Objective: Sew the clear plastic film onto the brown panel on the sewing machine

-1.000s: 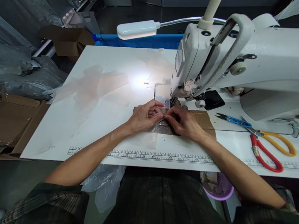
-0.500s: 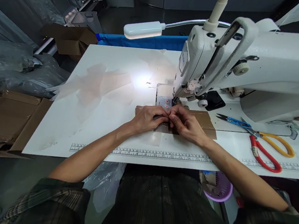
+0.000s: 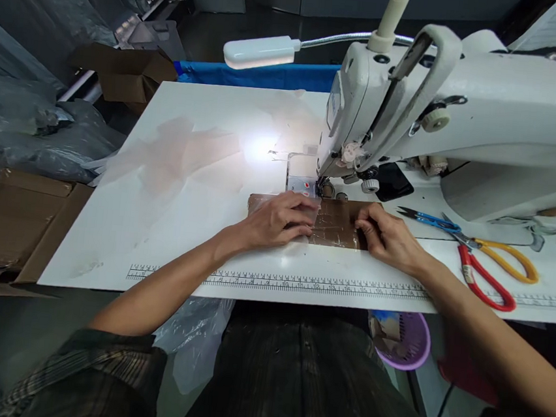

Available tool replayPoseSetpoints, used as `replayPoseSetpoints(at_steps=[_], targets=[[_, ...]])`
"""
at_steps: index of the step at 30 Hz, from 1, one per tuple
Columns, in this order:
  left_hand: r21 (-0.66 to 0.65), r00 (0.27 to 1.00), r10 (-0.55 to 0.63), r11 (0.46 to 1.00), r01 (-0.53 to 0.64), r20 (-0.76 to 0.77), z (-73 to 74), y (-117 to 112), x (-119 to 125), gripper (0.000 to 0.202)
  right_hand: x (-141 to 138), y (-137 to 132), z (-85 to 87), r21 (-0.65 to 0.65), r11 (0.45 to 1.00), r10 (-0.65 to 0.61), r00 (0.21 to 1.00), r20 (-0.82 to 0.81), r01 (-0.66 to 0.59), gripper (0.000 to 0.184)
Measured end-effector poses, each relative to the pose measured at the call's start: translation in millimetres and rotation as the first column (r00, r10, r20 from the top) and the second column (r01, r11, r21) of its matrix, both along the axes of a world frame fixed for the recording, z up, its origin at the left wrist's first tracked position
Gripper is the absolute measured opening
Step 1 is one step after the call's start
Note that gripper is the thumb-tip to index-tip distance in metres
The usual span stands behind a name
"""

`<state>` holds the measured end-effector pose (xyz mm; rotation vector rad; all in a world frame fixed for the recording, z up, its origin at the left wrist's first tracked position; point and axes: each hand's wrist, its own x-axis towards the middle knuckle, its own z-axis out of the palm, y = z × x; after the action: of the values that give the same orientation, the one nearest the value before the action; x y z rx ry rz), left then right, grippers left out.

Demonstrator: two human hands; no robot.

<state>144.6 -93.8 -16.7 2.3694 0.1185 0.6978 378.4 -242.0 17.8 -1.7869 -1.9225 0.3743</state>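
Note:
A brown rectangular piece (image 3: 336,222) with a shiny clear film over it lies on the white sewing table (image 3: 192,226), just in front of the needle area of the white sewing machine (image 3: 444,119). My left hand (image 3: 277,218) rests on the piece's left half, fingers curled and pressing the film's edge. My right hand (image 3: 387,237) sits at the piece's right end, fingers bent and pinching that edge. A thin thread runs across the piece between the two hands.
Red and yellow scissors (image 3: 490,275) and small blue snips (image 3: 429,218) lie to the right. A gooseneck lamp (image 3: 260,51) lights the table. A printed ruler (image 3: 271,281) runs along the front edge. Cardboard boxes (image 3: 16,216) stand left; a purple basket (image 3: 405,342) hangs below.
My hands were pinched together at the middle of the piece; now the right hand has slid right to the piece's end, and the left stays near the middle-left.

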Motion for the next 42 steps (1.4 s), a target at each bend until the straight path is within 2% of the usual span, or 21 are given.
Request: replayPoseSetpoints(at_steps=[3, 5, 7, 9, 11, 12, 13, 15, 17, 19, 21, 22, 25, 28, 31, 33, 36, 39, 42], targets=[[-0.013, 0.992, 0.112, 0.994, -0.111, 0.055, 18.0, -11, -8, 0.016, -12, 3, -2.1, 0.003, 1.0, -0.024, 0.981, -0.193, 0.025, 0.01], [0.01, 0.988, 0.152, 0.988, -0.152, -0.013, 25.3, -26, -13, 0.019, -22, 9, -1.8, 0.005, 1.0, -0.009, 0.941, -0.337, 0.011, 0.013], [0.077, 0.972, 0.191, 0.98, -0.182, -0.137, 24.4, -41, -14, 0.03, -32, 14, -0.8, 0.008, 1.0, 0.015, 0.864, -0.504, -0.013, 0.019], [0.149, 0.934, 0.277, 0.957, -0.248, -0.224, 17.5, -51, -15, 0.039, -44, 19, 0.4, -0.021, 0.998, 0.025, 0.741, -0.671, -0.053, 0.024], [0.167, 0.9, 0.333, 0.94, -0.296, -0.279, 10.5, -53, -15, 0.034, -56, 22, 2.1, -0.052, 0.993, 0.031, 0.638, -0.769, -0.11, 0.026], [0.159, 0.892, 0.335, 0.941, -0.3, -0.302, 8.5, -52, -16, 0.027, -62, 23, 3.3, -0.059, 0.99, 0.036, 0.624, -0.781, -0.13, 0.026], [0.151, 0.887, 0.328, 0.944, -0.294, -0.325, 7.9, -50, -17, 0.021, -66, 23, 4.7, -0.056, 0.989, 0.047, 0.641, -0.766, -0.14, 0.025], [0.171, 0.879, 0.323, 0.945, -0.279, -0.352, 10.3, -45, -20, 0.019, -72, 21, 7.6, -0.033, 0.989, 0.087, 0.75, -0.655, -0.144, 0.022], [0.216, 0.878, 0.337, 0.937, -0.276, -0.341, 15.7, -41, -25, 0.026, -72, 20, 9.1, 0.007, 0.986, 0.154, 0.897, -0.414, -0.167, 0.017], [0.236, 0.886, 0.337, 0.933, -0.27, -0.319, 21.2, -40, -31, 0.03, -66, 19, 7.8, 0.026, 0.977, 0.214, 0.974, -0.074, -0.213, 0.014], [0.233, 0.893, 0.334, 0.934, -0.271, -0.302, 25.1, -40, -36, 0.03, -56, 19, 4.1, 0.022, 0.976, 0.206, 0.955, 0.211, -0.215, 0.016], [0.225, 0.894, 0.334, 0.935, -0.274, -0.298, 26.3, -40, -39, 0.03, -51, 19, 1.9, 0.02, 0.981, 0.179, 0.937, 0.299, -0.193, 0.019], [0.184, 0.903, 0.324, 0.942, -0.28, -0.282, 26.7, -38, -44, 0.028, -42, 19, -3.4, 0.035, 0.991, 0.102, 0.907, 0.408, -0.127, 0.027], [0.127, 0.927, 0.287, 0.956, -0.263, -0.242, 24.4, -37, -45, 0.025, -46, 19, -3.8, 0.03, 0.993, 0.088, 0.898, 0.43, -0.112, 0.034], [0.088, 0.928, 0.32, 0.947, -0.309, -0.191, 20.1, -38, -44, 0.021, -60, 22, -0.5, 0.046, 0.997, 0.043, 0.921, 0.387, -0.066, 0.039], [0.099, 0.918, 0.351, 0.936, -0.338, -0.184, 16.9, -39, -43, 0.019, -73, 25, 1.7, 0.1, 0.994, 0.003, 0.957, 0.292, -0.033, 0.04], [0.179, 0.894, 0.398, 0.913, -0.366, -0.205, 13.3, -42, -45, 0.02, -87, 29, 2.2, 0.168, 0.986, -0.007, 0.998, 0.065, -0.004, 0.036], [0.234, 0.863, 0.469, 0.875, -0.424, -0.187, 12.4, -45, -50, 0.021, -83, 32, -1.1, 0.089, 0.989, -0.099, 0.981, -0.165, 0.115, 0.033], [0.218, 0.87, 0.472, 0.873, -0.437, -0.143, 13.5, -48, -54, 0.021, -73, 34, -5.1, -0.01, 0.965, -0.257, 0.936, -0.24, 0.262, 0.034]])
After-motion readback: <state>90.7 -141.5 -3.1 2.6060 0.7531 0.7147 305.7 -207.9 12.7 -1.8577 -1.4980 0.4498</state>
